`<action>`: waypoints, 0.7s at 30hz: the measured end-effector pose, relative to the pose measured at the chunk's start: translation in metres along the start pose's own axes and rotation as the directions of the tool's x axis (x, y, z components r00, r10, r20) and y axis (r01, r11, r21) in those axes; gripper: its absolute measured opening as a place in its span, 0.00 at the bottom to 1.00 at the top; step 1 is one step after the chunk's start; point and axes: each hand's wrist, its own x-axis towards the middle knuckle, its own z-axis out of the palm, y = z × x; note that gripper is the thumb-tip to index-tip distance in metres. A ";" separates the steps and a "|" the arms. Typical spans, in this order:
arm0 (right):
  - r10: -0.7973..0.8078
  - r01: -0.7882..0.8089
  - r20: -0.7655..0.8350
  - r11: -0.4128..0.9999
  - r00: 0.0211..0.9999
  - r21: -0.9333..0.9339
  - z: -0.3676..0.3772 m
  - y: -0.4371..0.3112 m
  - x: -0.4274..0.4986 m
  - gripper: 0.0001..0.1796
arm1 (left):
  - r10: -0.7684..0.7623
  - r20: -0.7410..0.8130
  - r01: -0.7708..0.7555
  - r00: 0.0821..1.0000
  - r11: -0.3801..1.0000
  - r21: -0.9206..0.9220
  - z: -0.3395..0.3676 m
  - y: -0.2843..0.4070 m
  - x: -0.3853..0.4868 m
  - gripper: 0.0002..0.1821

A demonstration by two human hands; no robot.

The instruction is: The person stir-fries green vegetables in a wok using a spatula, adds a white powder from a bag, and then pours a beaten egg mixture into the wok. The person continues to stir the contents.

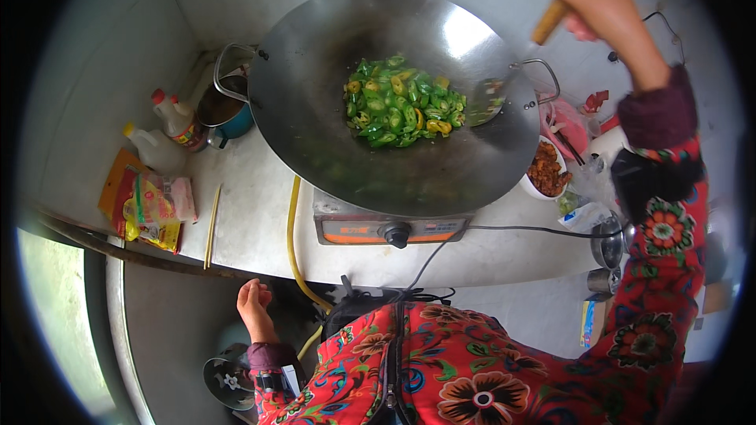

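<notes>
My right hand [602, 6] is closed around the wooden handle [555, 18] of a wok spatula, above the wok's right rim. The metal blade [489, 100] of the spatula rests inside the large steel wok [331, 171], at the right edge of a heap of sliced green peppers [401, 100]. A few of the slices are yellowish. The wok sits on a gas stove [360, 229] with a black knob [396, 235]. Away from the wok, my left hand [255, 310] hangs below the counter's front edge, its fingers loosely curled and nothing visible in them.
Left on the counter [248, 206] are a blue pot [230, 121], bottles [171, 112], seasoning packets [153, 206] and chopsticks [212, 227]. A yellow hose [292, 224] runs over the front edge. At right stand a bowl of reddish-brown food [546, 170], a pink basin [570, 124] and metal bowls [605, 242].
</notes>
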 end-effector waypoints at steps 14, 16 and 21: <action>-0.155 0.145 -0.205 0.988 0.967 -0.060 -0.049 -0.045 -0.051 0.13 | -0.015 -0.041 0.010 0.999 0.991 -0.130 -0.027 -0.016 -0.002 0.07; -0.103 0.089 -0.207 0.993 0.973 -0.079 -0.040 -0.041 -0.044 0.13 | 0.018 -0.014 -0.020 1.000 0.989 -0.144 -0.025 -0.017 0.000 0.07; -0.112 0.118 -0.154 0.992 0.982 0.033 0.008 -0.036 -0.024 0.13 | 0.028 -0.005 -0.028 1.000 0.994 -0.102 -0.026 -0.017 -0.002 0.07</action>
